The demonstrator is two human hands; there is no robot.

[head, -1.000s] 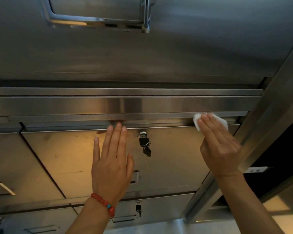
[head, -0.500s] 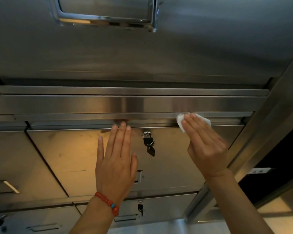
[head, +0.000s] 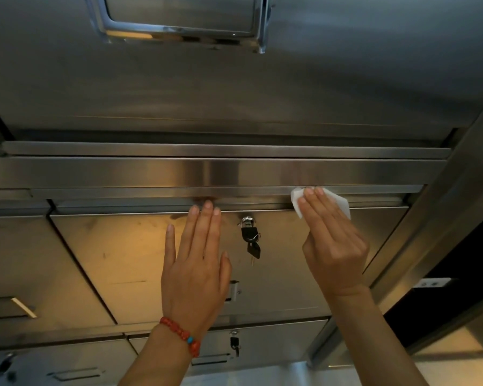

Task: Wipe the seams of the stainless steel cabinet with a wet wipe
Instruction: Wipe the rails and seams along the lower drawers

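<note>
The stainless steel cabinet (head: 262, 90) fills the view, with a horizontal seam (head: 151, 200) running above a drawer front (head: 285, 274). My right hand (head: 333, 240) presses a white wet wipe (head: 339, 203) flat against that seam, right of the middle; my fingers cover most of the wipe. My left hand (head: 195, 263), with a red bead bracelet at the wrist, lies flat and open on the drawer front, its fingertips touching the seam's lower edge.
A lock with black keys (head: 250, 238) hangs between my hands. A second keyed lock (head: 234, 344) sits on the drawer below. A recessed handle (head: 179, 15) is set in the upper door. A steel post (head: 444, 207) borders the right side.
My right hand has slid the wipe leftward along the seam, toward the lock. My left hand has stayed flat on the drawer front.
</note>
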